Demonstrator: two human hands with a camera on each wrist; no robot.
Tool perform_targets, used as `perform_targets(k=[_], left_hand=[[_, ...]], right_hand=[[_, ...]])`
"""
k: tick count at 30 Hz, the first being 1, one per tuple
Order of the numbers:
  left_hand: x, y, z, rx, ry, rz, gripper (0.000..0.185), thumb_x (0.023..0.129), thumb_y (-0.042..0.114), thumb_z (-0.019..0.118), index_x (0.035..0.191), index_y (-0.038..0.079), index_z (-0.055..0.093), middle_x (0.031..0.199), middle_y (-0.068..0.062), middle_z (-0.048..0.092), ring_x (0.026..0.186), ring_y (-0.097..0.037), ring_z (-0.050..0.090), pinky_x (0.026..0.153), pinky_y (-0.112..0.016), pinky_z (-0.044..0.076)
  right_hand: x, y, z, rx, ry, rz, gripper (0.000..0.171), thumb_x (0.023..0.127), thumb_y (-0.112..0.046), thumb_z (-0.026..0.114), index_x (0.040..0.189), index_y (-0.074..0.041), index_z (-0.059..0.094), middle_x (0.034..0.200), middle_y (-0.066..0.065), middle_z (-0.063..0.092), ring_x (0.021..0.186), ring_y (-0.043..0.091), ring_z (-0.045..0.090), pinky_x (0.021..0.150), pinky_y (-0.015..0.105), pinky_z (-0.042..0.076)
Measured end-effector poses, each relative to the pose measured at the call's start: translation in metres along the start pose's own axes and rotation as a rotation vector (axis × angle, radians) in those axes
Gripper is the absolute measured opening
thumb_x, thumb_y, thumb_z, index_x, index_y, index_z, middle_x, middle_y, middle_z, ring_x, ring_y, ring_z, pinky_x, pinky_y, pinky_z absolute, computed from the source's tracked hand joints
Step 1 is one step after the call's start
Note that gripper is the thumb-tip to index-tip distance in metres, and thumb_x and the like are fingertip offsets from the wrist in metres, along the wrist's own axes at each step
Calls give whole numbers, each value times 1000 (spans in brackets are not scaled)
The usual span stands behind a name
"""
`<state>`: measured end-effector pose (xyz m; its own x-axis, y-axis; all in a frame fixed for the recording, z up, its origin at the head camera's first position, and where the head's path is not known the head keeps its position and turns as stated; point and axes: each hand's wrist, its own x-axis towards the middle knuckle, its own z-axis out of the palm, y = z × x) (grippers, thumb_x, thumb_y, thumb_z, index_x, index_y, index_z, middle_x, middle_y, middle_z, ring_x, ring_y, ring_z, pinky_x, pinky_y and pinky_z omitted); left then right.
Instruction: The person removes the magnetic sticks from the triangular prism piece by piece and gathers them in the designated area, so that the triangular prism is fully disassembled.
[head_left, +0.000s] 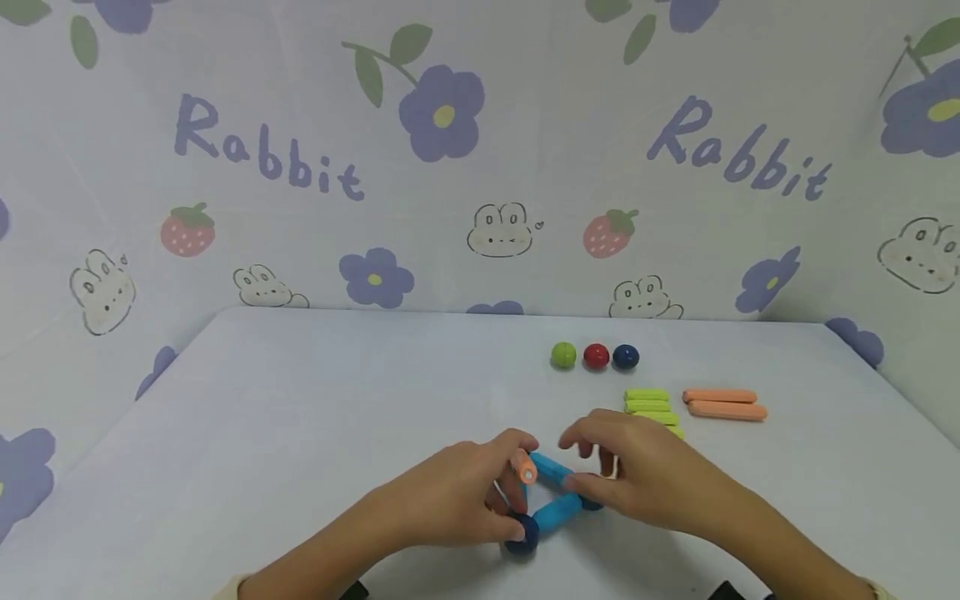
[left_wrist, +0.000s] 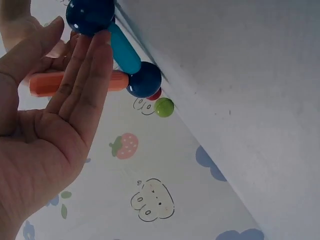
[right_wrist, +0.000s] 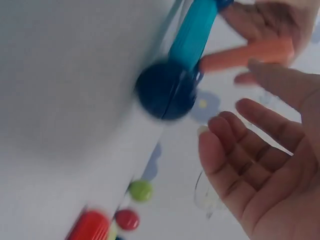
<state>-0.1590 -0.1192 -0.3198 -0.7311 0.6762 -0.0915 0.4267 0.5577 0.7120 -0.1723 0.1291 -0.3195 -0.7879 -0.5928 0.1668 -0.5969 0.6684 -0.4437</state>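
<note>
A triangular frame of light blue sticks [head_left: 557,512] joined by dark blue balls [head_left: 522,535] lies on the white table. An orange stick [left_wrist: 42,84] stands up from the ball [left_wrist: 144,79] at the far corner; the head view shows mostly its hollow end. My left hand [head_left: 468,487] holds the near-left ball, thumb on it, with the other fingers reaching behind and past the orange stick. My right hand [head_left: 637,462] hovers at the right corner, fingers loosely bent and holding nothing. Its thumb overlaps the frame close to the right ball [right_wrist: 166,89].
Several yellow-green sticks [head_left: 648,407] lie behind my right hand, with two orange sticks [head_left: 726,410] beside them. Farther back sit a green ball [head_left: 564,355], a red ball [head_left: 596,357] and a dark blue ball [head_left: 626,357]. A patterned cloth [head_left: 300,233] hangs behind the table.
</note>
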Motion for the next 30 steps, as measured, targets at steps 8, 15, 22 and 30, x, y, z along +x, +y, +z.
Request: perform_targets(k=[8, 15, 22, 30], left_hand=[[-9, -4, -18, 213, 125, 10, 62, 88, 13, 76, 142, 10, 45, 105, 1, 69, 88, -11, 66, 75, -28, 53], [-9, -7, -22, 351, 125, -55, 34, 86, 15, 80, 119, 12, 70, 112, -2, 68, 94, -18, 64, 82, -36, 54], [-4, -13, -20, 320, 70, -72, 19, 78, 12, 86, 95, 13, 77, 85, 11, 68, 77, -8, 59, 71, -26, 50], [-3, -13, -19, 312, 83, -47, 20, 76, 11, 88, 93, 10, 79, 85, 8, 71, 77, -7, 63, 70, -24, 51]], right_hand=[[21, -31, 26, 53, 76, -233, 18, 88, -21, 78, 104, -19, 69, 86, -14, 58, 74, 8, 57, 64, 21, 51], [20, -31, 20, 211, 3, -218, 19, 89, -3, 72, 99, -18, 66, 79, -17, 58, 72, 5, 57, 65, 27, 54], [20, -28, 16, 142, -33, -187, 14, 88, -11, 77, 93, -21, 69, 76, -18, 57, 71, 6, 55, 64, 25, 51], [21, -30, 21, 152, -102, -152, 9, 88, -21, 80, 96, -19, 77, 82, -19, 63, 71, 2, 55, 65, 21, 51]])
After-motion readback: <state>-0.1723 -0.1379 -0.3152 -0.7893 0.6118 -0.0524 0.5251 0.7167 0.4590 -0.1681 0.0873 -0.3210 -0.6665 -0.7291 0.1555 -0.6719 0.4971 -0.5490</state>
